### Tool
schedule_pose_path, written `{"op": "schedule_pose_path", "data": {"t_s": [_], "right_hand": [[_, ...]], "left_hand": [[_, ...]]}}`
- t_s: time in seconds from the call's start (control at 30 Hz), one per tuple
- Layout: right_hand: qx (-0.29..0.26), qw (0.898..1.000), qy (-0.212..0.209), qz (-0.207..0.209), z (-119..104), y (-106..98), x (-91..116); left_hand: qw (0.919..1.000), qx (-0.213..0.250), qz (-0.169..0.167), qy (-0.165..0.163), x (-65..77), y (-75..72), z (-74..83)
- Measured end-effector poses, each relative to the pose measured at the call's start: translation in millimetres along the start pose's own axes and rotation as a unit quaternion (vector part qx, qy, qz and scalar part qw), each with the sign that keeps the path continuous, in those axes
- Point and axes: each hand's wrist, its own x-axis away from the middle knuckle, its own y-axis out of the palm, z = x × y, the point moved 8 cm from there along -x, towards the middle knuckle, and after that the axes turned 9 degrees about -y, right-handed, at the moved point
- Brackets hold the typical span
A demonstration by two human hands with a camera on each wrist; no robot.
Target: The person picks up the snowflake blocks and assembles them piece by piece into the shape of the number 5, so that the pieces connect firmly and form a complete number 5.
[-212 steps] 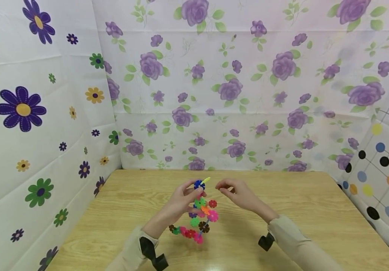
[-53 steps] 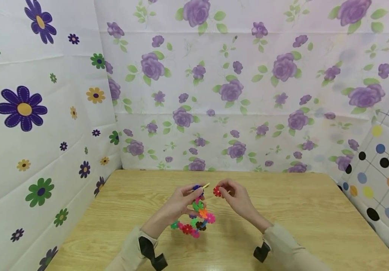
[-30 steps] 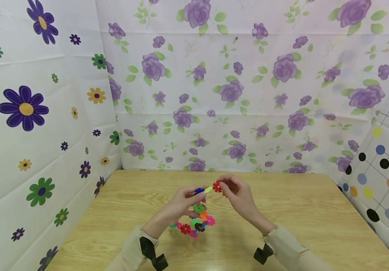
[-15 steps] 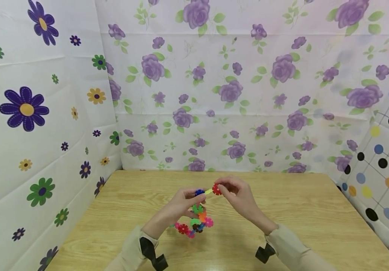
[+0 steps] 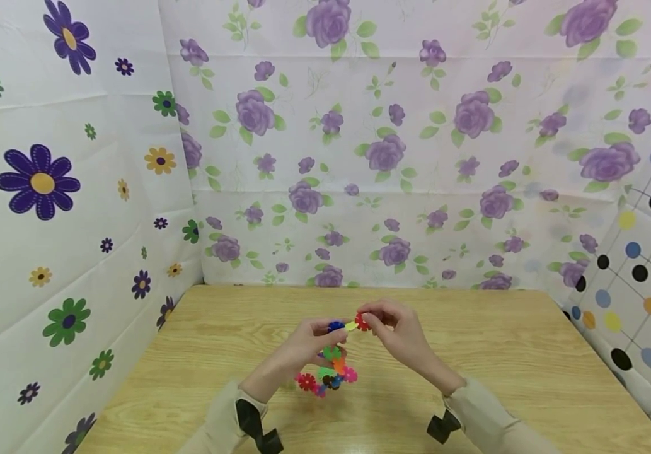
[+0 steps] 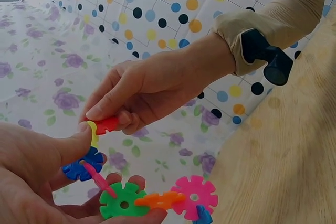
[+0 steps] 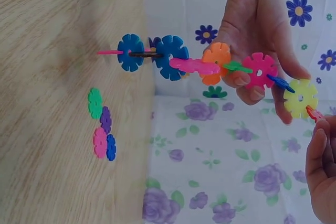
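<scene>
Our left hand [image 5: 299, 345] grips a chain of multicoloured, notched plastic discs [image 5: 339, 366] that trails below it. The chain's yellow end disc [image 7: 294, 97] lies between our hands, pointing toward our right hand [image 5: 400, 326], which pinches a red notched plastic disc [image 5: 361, 322] crosswise against the yellow rim.

At least eleven flower discs [image 7: 194, 66] form a row across the upper frame of the right wrist view: three pink, three blue, and one each of red, yellow, green, orange and brown. Four more discs [image 7: 100, 145] cluster at frame left. The head view shows one left hand [image 5: 301, 343], one right hand [image 5: 400, 325].
</scene>
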Motion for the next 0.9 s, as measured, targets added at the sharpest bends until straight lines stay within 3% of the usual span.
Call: {"op": "schedule_pose_path", "data": {"t_s": [0.5,0.7,0.9], "right_hand": [[-0.002,0.999,-0.028,0.042,-4,-2,-1],[-0.009,0.999,-0.006,0.031,1,-3,-4],[-0.024,0.999,0.045,0.002,38,1,6]], "left_hand": [[0.9996,0.009,0.024,-0.013,-1.6,3.7,6.9],[0.9997,0.013,0.017,-0.01,-2.3,4.9,8.9],[0.9994,0.026,0.021,-0.003,-3.9,4.3,11.0]]}}
